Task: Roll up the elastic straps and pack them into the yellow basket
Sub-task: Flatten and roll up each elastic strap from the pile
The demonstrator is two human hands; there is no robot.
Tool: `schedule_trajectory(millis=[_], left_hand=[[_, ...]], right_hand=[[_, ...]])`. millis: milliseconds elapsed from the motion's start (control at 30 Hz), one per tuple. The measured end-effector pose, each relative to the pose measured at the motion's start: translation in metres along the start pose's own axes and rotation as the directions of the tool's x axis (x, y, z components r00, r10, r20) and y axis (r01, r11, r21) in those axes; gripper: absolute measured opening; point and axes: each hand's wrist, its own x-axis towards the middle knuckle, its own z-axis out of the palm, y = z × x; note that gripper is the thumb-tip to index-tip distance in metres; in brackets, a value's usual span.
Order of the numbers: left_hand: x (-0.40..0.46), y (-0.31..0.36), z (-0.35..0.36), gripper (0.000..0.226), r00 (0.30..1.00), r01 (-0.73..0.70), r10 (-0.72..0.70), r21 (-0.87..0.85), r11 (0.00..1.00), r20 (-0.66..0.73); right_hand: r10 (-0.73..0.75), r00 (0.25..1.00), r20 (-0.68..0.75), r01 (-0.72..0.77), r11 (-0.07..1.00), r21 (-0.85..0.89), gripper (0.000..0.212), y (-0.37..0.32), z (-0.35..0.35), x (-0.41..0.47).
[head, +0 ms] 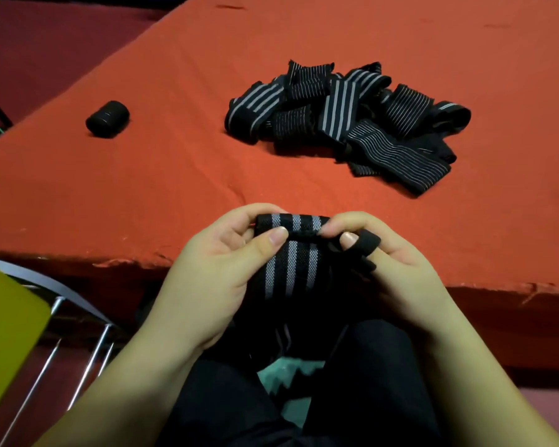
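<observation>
My left hand [220, 253]: thumb and fingers pinched on the left end of the strap's rolled top edge.
My right hand [397, 253]: pinched on the right end of the same roll; a small black loop sits over one fingertip, and I cannot tell whether it belongs to the strap.
Strap in my grip [291, 259]: black with grey stripes, rolled at the top; the loose tail hangs toward my lap and is lost against my dark trousers.
Finished roll [108, 119]: all black, lying on its side on the red surface [175, 156], well apart from the pile.
Pile of loose straps [346, 124]: tangled and overlapping on the red surface, so their number is hard to make out.
Yellow basket [7, 317]: only a yellow corner shows at the left edge, cut off, above thin metal legs [91, 359]; its inside is out of sight.
</observation>
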Motion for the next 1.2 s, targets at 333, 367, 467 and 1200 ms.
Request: schedule_trajectory(millis=[333,367,467,1200], left_hand=[[-0.003,0.000,-0.011,0.016,0.991,0.049,-0.066,0.144,0.988,0.116],[-0.003,0.000,-0.013,0.017,0.990,0.054,-0.077,0.179,0.982,0.120],[-0.002,-0.001,-0.014,0.019,0.989,0.074,-0.094,0.165,0.983,0.114],[-0.007,-0.012,-0.005,0.041,0.996,0.014,-0.017,0.030,0.999,0.084]], right_hand=[[0.166,0.986,0.013,-0.167,0.984,0.057,0.025,0.004,-0.006,-0.008],[0.172,0.985,0.007,-0.172,0.981,0.085,0.024,0.005,-0.005,-0.009],[0.151,0.988,-0.027,-0.146,0.980,0.133,0.038,0.011,-0.002,-0.009],[0.243,0.967,-0.072,-0.184,0.869,0.459,0.015,0.025,0.009,-0.007]])
